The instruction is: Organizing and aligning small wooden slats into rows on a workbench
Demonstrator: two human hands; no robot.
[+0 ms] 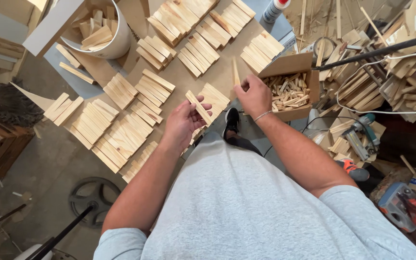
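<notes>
Holding pale flat wood slat (197, 106), left hand (183, 123).

Single head-worn view, looking steeply down from above, close over the person's chest and arms, board (121, 62) of wood stacks beyond

You're standing in a woodworking shop, stacks of cut wooden slats (121, 120) across a board table (217, 72), cardboard box of offcuts (290, 89), white bucket of scraps (107, 33), power tools (362, 137) and cables on the cluttered floor
</notes>
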